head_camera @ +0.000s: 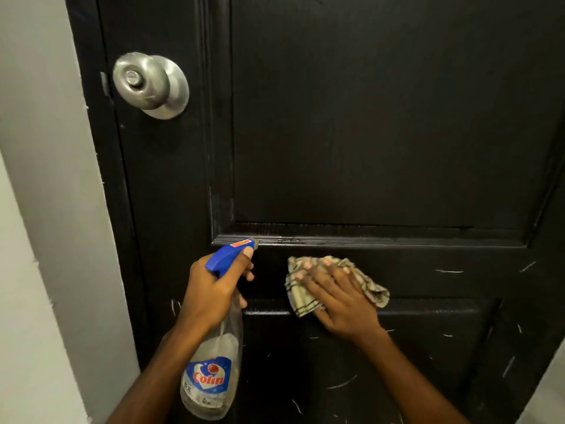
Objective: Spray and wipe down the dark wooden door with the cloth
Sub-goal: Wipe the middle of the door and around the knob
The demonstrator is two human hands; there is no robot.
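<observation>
The dark wooden door [367,117] fills most of the view, with raised panels and pale scratches low down. My left hand [211,292] grips the neck of a clear spray bottle [211,377] with a blue trigger head and a "Colin" label; the nozzle points at the door's middle rail. My right hand [342,298] lies flat with spread fingers on a crumpled beige checked cloth [299,301], pressing it against the rail between the upper and lower panels.
A round silver door knob [149,84] sticks out at the upper left. The dark door frame [91,148] meets a grey-white wall [39,209] on the left. A pale strip of wall [547,390] shows at the lower right.
</observation>
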